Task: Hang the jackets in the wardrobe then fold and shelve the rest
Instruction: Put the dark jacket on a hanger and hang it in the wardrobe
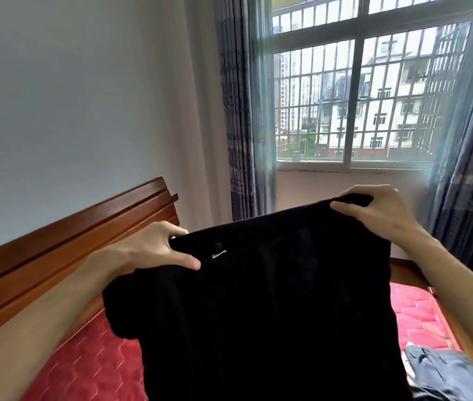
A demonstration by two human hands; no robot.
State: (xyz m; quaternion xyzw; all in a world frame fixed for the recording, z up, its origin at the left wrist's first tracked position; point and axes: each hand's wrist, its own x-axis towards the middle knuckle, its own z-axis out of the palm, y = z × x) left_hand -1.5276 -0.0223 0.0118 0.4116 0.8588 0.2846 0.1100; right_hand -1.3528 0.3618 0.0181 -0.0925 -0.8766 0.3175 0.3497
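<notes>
A black fleecy garment (272,308) with a small white mark near its top edge hangs in front of me, held up above the bed. My left hand (157,250) pinches its top left corner, thumb on the near side. My right hand (379,209) grips the top right corner, fingers curled over the edge. The cloth hides most of the bed below it. No wardrobe or hanger is in view.
A red quilted mattress (90,363) lies below, with a brown wooden headboard (64,244) on the left. A dark blue-grey garment (443,371) lies at the bottom right of the bed. Ahead are a barred window (353,94) and grey-blue curtains (241,111).
</notes>
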